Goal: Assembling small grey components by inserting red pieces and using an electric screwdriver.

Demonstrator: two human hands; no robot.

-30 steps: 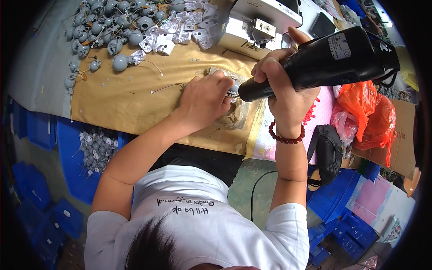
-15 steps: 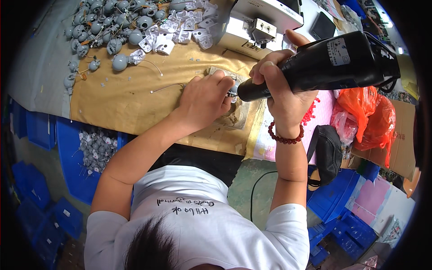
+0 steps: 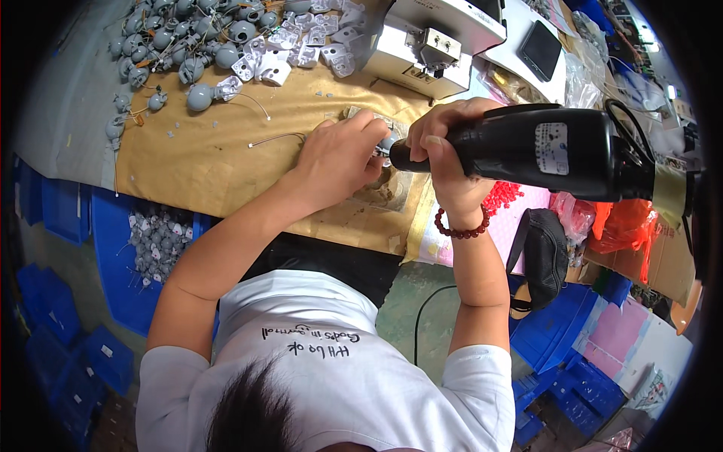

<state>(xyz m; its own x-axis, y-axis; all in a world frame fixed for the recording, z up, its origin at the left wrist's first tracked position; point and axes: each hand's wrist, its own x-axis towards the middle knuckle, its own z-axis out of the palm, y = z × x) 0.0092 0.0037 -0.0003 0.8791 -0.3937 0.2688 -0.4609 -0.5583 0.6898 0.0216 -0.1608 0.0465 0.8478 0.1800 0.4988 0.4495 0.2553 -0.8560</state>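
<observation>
Ideally the left hand (image 3: 339, 154) pins the small grey part (image 3: 384, 143) at frame centre firmly while the right hand (image 3: 444, 151), clenched around the black power driver (image 3: 542, 151), keeps its tip square.

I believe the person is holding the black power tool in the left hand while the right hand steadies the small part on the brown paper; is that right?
Not quite: the head view shows the black power tool in the right hand, while the left hand steadies the small part on the brown paper.

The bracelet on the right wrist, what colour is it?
Dark red beads; the bracelet shows only in the head view.
</observation>
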